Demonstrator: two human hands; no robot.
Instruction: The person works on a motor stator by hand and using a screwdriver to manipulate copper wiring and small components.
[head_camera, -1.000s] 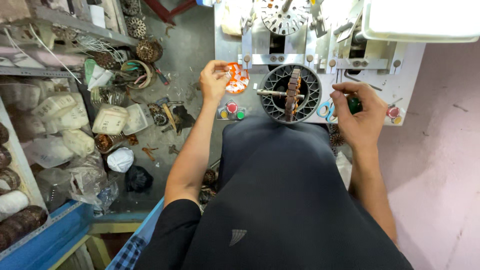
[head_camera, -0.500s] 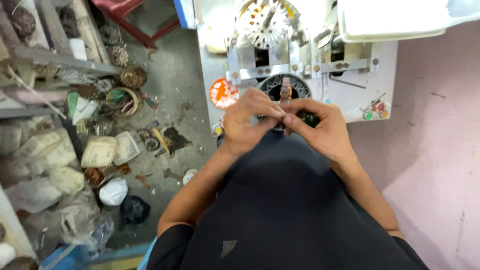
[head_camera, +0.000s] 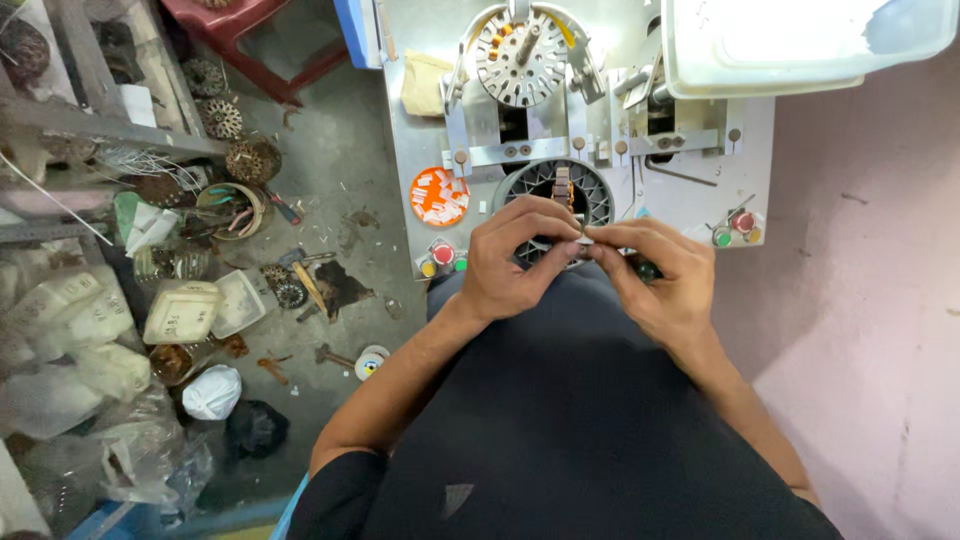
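My left hand (head_camera: 515, 258) and my right hand (head_camera: 655, 275) meet fingertip to fingertip over the front of a round slotted stator core (head_camera: 556, 193) clamped on a grey metal winding machine (head_camera: 700, 190). Both pinch something small and thin between them, too small to name. A second round slotted wheel (head_camera: 518, 56) with orange and yellow parts stands higher on the machine. An orange round dish (head_camera: 438, 196) of small white pieces sits left of my left hand. Coloured push buttons (head_camera: 443, 256) lie just below that dish.
A white plastic tub (head_camera: 800, 40) rests on the machine's top right. More coloured buttons (head_camera: 735, 228) sit at the panel's right. A pink wall (head_camera: 880, 300) stands on the right. On the floor at left lie plastic containers (head_camera: 185, 312), bags, coils (head_camera: 250, 160) and scattered tools.
My left hand left the orange dish and my right hand left the machine's right side. Both came together in front of the stator core. The view has shifted a little.
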